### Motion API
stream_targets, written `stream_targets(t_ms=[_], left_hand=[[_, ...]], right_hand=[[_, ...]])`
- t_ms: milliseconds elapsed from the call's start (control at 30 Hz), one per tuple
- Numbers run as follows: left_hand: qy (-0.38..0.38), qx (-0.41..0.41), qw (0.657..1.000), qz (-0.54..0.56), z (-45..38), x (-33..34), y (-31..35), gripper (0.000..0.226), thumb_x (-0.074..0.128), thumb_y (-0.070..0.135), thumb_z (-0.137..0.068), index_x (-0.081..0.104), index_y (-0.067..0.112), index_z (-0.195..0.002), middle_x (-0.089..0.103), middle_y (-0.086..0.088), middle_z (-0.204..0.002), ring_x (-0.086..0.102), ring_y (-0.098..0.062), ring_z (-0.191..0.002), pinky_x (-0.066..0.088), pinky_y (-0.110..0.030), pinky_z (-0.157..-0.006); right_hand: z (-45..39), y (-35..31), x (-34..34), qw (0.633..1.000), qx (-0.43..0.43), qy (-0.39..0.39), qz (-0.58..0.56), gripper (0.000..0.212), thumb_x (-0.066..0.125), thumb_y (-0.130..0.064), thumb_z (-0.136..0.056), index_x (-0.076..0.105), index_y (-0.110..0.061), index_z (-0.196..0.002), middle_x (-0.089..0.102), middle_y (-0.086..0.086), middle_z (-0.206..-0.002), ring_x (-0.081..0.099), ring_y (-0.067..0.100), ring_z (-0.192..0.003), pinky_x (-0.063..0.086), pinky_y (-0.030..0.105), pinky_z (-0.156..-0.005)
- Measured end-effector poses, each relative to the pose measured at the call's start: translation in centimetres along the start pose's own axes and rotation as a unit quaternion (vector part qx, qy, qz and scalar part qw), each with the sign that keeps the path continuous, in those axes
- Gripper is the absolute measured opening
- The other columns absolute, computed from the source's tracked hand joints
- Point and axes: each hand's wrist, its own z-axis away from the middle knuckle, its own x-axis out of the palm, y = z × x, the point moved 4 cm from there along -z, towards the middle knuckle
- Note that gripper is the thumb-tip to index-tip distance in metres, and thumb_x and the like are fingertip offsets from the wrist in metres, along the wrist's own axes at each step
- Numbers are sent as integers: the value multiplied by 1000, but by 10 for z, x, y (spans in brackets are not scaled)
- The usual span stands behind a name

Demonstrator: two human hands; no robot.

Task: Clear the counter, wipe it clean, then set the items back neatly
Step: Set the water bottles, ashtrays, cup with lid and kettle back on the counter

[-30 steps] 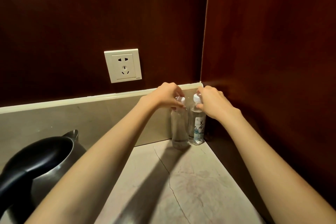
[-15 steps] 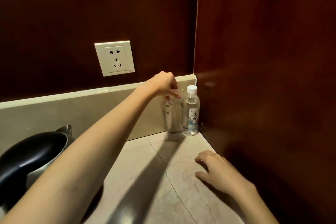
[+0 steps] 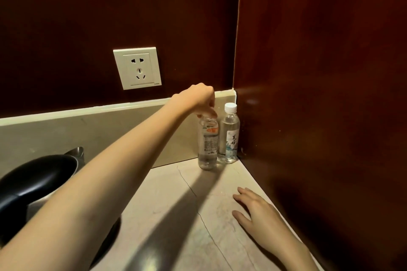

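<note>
My left hand (image 3: 199, 100) is pinching the near bottle (image 3: 207, 145) by its top; my right hand (image 3: 255, 210) is lying flat, fingers spread, on the counter (image 3: 180, 215).

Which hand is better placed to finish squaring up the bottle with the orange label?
Left. The left hand already grips the top of the orange-label bottle, while the right hand lies flat on the counter, away from both bottles.

Right hand (image 3: 257, 209) off bottle (image 3: 230, 136), onto counter (image 3: 176, 215).
</note>
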Motion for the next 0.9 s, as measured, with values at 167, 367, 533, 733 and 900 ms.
stream_targets(t_ms=[167, 367, 533, 733, 900], left_hand=[[-14, 68, 998, -11, 1, -5, 6, 33, 78, 19, -77, 71, 20, -109, 68, 0, -107, 55, -10, -82, 42, -24, -70], [-19, 60, 998, 28, 5, -9, 1, 43, 81, 16, -72, 69, 21, -113, 67, 3, -110, 54, -8, -85, 39, -20, -70], [10, 1, 1000, -13, 4, -4, 6, 41, 78, 44, -73, 72, 15, -100, 67, 2, -81, 66, -13, -72, 51, -24, -60], [-6, 17, 1000, 7, 0, -2, 6, 36, 81, 25, -74, 70, 16, -107, 69, -2, -100, 67, -14, -79, 47, -22, -61], [5, 54, 998, 16, 4, -2, 6, 38, 79, 15, -75, 70, 20, -111, 67, -2, -113, 53, -8, -82, 38, -20, -70]], right_hand=[[1, 2, 0, 1000, -4, 2, 3, 45, 44, -41, -99, 39, -30, -142, 22, -14, -157, 13, 2, -146, 12, 13, -112], [0, 2, 1, 1000, -9, -2, 7, 46, 43, -42, -99, 38, -30, -143, 21, -14, -157, 13, 3, -146, 12, 14, -112], [-1, 4, 2, 1000, -11, -1, 11, 46, 43, -43, -98, 39, -30, -142, 22, -14, -157, 13, 3, -146, 15, 16, -113], [-2, 3, 1, 1000, -19, -3, 13, 46, 43, -41, -99, 38, -29, -143, 21, -13, -157, 13, 4, -146, 13, 16, -113], [-2, 4, 2, 1000, -22, -4, 21, 47, 41, -42, -99, 35, -30, -144, 19, -13, -158, 12, 3, -146, 12, 16, -113]])
